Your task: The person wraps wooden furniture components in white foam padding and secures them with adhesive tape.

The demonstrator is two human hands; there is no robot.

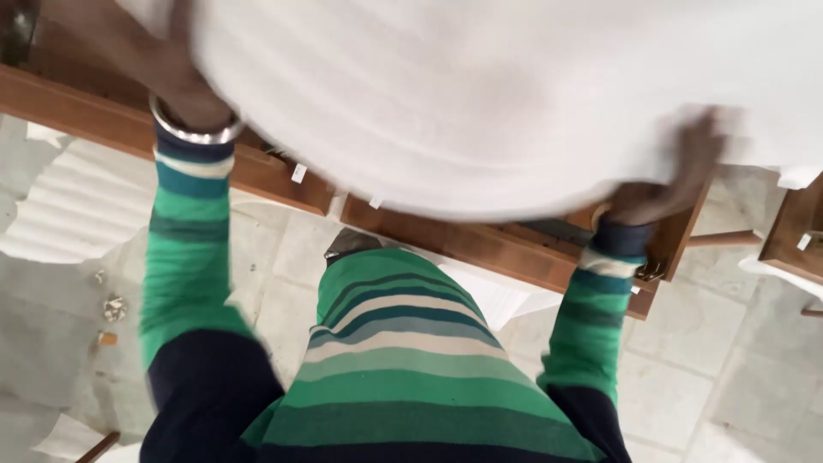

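A large white sheet [480, 94], soft-looking and blurred by motion, fills the upper part of the view from about 10 o'clock across to 3 o'clock. It lies over a brown wooden furniture piece [446, 240] whose edge runs diagonally from 9 o'clock down toward 4 o'clock.

The left hand [176, 64] sits at 11 o'clock, at the left border of the sheet and against it. Its fingers are hidden or smeared by blur, so I cannot tell whether they are spread or pinching the material. A silver bangle [195, 129] circles the wrist just below it.

The right hand [673, 176] is at 3 o'clock, on the lower right border of the sheet. Its fingers appear slightly spread and lie against the white material, though blur hides whether they actually grip it.

Both arms wear a striped green, navy and cream sweater [403, 360], which fills the 6 o'clock area.

Below the furniture is a pale tiled floor [729, 377]. A corrugated white sheet [77, 206] lies on it at 9 o'clock, with small scraps [111, 309] nearby at 8 o'clock.
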